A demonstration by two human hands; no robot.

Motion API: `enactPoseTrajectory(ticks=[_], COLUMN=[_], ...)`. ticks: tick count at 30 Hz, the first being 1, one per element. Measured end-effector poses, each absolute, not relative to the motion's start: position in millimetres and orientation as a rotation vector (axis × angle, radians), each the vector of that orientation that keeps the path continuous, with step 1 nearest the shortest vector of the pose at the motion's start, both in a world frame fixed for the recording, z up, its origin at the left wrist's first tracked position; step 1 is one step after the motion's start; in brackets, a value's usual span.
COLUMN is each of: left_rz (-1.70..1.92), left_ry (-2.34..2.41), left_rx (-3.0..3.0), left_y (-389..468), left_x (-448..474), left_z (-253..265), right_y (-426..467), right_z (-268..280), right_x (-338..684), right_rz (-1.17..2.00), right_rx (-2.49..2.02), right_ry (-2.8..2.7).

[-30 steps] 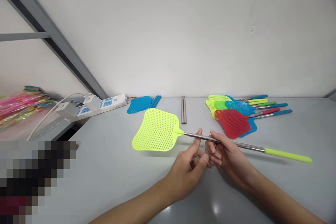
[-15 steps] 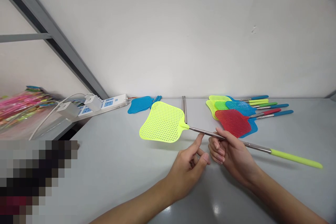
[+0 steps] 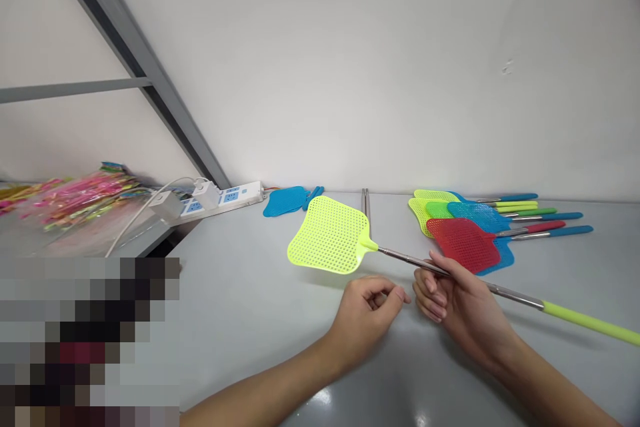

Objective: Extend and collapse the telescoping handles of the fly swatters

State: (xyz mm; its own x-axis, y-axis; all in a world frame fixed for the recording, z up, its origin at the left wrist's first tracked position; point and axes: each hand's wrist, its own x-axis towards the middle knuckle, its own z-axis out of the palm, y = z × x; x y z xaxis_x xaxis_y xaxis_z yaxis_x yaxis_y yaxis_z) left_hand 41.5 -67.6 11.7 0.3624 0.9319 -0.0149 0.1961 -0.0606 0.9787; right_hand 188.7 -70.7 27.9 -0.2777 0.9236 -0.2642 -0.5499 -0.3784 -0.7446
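Observation:
A yellow fly swatter (image 3: pixel 330 233) with a perforated head, a metal telescopic shaft and a yellow grip hangs above the table, its head to the left. My right hand (image 3: pixel 457 300) is closed round the shaft between thumb and fingers. Below the swatter's neck, my left hand (image 3: pixel 370 310) is loosely curled, apart from the shaft, with nothing visible in it. To the right lie several finished-looking swatters, among them a red fly swatter (image 3: pixel 463 243) on top of a blue one.
On the grey table (image 3: pixel 240 307), blue swatter heads (image 3: pixel 286 201) lie near the wall, with metal rods (image 3: pixel 367 203) beside them. A power strip (image 3: pixel 227 199) with plugged-in white adapters stands at the left. Plastic-wrapped colourful items (image 3: pixel 85 193) lie beyond it.
My left index finger, earlier stretched out to the shaft, has curled in, and that hand has dropped away from the swatter. My right hand keeps its hold. The view has shifted left.

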Motion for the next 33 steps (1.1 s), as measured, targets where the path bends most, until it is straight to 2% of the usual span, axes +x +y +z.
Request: enactPoseTrajectory(ticks=[11,23,33], left_rz=[0.841,1.163,1.438], left_ry=[0.964,0.831,0.966], left_rx=[1.369,0.687,0.69], left_y=[-64,-45,-12], left_x=[41,29,-6], left_z=[10,24,44], right_y=[-70,-67,-60], right_z=[27,27,28], right_x=[188,194,204], right_rz=[1.797,1.717,1.651], right_rx=[-0.848,-0.876,-0.949], right_ry=[-0.651,-0.585,-0.622])
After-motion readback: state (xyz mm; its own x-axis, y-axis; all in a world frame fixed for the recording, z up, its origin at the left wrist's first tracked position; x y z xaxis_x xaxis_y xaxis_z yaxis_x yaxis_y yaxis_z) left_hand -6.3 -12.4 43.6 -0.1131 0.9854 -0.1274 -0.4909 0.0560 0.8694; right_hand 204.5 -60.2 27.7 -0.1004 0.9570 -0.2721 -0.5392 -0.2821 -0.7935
